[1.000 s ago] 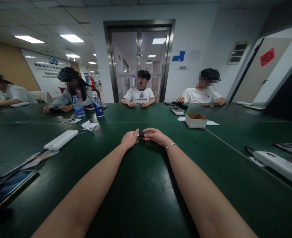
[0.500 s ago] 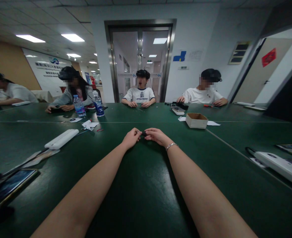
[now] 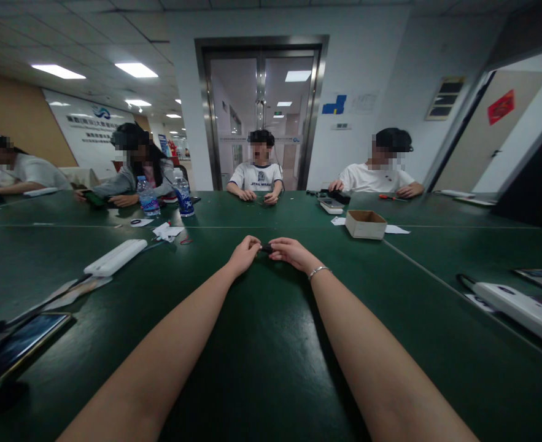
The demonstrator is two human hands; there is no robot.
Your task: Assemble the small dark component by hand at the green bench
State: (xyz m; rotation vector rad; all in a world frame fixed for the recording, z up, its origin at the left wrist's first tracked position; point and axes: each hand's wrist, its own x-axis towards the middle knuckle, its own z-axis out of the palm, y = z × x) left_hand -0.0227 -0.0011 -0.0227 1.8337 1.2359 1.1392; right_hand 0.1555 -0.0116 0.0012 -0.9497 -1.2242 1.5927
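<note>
Both of my arms stretch forward over the green table (image 3: 264,344). A small black object (image 3: 266,248) is between my hands; its kind is too small to make out. My left hand (image 3: 245,254) pinches its left end between thumb and fingertips. From the other side, my right hand (image 3: 290,252), with a silver bracelet (image 3: 319,270) at the wrist, has its fingers closed around the right end. The fingers partly cover the object.
A white power strip (image 3: 115,258) and a phone (image 3: 17,344) lie left, another power strip (image 3: 519,307) right. Further off stand two bottles (image 3: 185,195) and a small open box (image 3: 365,224). Several people with headsets sit around the table, including one person opposite (image 3: 258,175).
The black object shows slightly more between my fingers, and my left fingertips have shifted a little. At the far left, a person has raised a dark flat device off the table.
</note>
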